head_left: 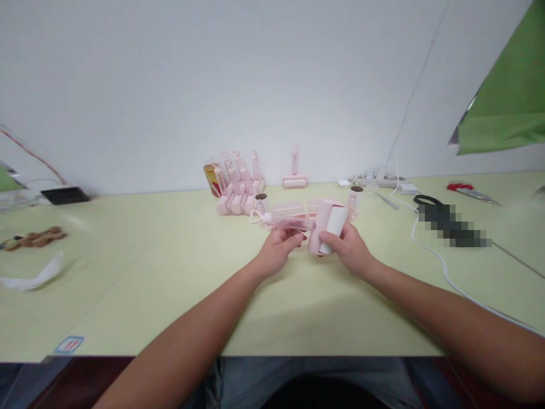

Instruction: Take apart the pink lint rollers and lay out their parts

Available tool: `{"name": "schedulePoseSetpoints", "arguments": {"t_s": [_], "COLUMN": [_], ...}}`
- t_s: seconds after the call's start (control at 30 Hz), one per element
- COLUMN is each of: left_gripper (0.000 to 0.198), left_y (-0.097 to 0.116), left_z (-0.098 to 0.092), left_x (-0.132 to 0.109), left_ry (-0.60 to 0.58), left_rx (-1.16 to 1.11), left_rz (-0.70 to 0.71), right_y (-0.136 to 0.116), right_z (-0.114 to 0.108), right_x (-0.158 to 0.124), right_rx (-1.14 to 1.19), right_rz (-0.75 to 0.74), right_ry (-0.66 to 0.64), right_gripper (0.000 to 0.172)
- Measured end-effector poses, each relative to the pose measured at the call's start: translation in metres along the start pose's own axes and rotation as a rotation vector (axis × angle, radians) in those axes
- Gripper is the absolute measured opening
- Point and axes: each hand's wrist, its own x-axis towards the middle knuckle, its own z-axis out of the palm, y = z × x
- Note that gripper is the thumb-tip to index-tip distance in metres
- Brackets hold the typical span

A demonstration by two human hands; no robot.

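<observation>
In the middle of the head view is a pink lint roller (322,224) with a white roll, held tilted above the table. My right hand (351,250) is closed around its head, thumb pressed on the white roll. The clear ribbed handle with a ring at its end points left, and my left hand (275,250) is closed at the handle, its fingers partly hidden beneath. Just behind my hands are clear and pink packaging pieces and two small rolls with dark round ends, one at left (261,199) and one at right (356,193).
Several pink lint rollers (238,190) stand grouped by the wall beside a yellowish bottle (212,177). One more lint roller (294,170) stands apart. A white cable (443,264) crosses the right side. Red-handled scissors (460,187) lie far right, a black device (65,195) far left.
</observation>
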Motion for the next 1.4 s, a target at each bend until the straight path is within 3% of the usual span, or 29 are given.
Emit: {"name": "schedulePoseSetpoints", "arguments": {"t_s": [0.07,0.17,0.37,0.5,0.6,0.7,0.77,0.83,1.0,1.17,1.4], "left_gripper": [0.042,0.045,0.035,0.025,0.023,0.025,0.026,0.029,0.038,0.028,0.019], "left_y": [-0.003,-0.002,0.009,0.011,0.012,0.018,0.022,0.024,0.020,0.023,0.028], "left_z": [-0.014,-0.030,-0.044,-0.056,-0.058,-0.048,-0.035,-0.023,-0.005,-0.001,0.000], "left_x": [0.007,0.015,0.020,0.026,0.028,0.020,0.012,0.005,-0.004,-0.007,-0.009], "left_ry": [0.135,0.285,0.283,0.444,0.531,0.426,0.253,0.106,-0.010,-0.061,-0.040], "left_rx": [-0.058,-0.150,-0.301,-0.320,-0.104,0.363,0.673,0.802,0.701,0.681,0.695], "left_rz": [-0.056,-0.063,-0.187,-0.222,-0.123,0.083,0.204,0.234,0.256,0.373,0.366], "right_y": [0.000,0.000,0.003,0.001,-0.003,-0.004,-0.004,-0.003,0.000,0.004,0.004], "right_z": [-0.005,-0.008,-0.011,-0.012,-0.009,-0.004,-0.002,0.001,0.012,0.021,0.022], "right_x": [0.002,0.003,0.006,0.008,0.006,0.004,0.003,0.002,-0.006,-0.016,-0.019], "right_rx": [-0.086,-0.113,-0.080,-0.185,-0.233,-0.264,-0.288,-0.309,-0.330,-0.326,-0.387], "right_rz": [-0.045,-0.018,0.044,-0.041,-0.065,-0.054,-0.033,-0.010,0.056,0.063,0.012], "right_ry": [0.066,0.059,0.054,0.102,0.032,-0.048,-0.073,-0.086,-0.187,-0.346,-0.399], "right_gripper": [0.048,0.045,0.042,0.039,0.036,0.037,0.038,0.040,0.036,0.034,0.034]}}
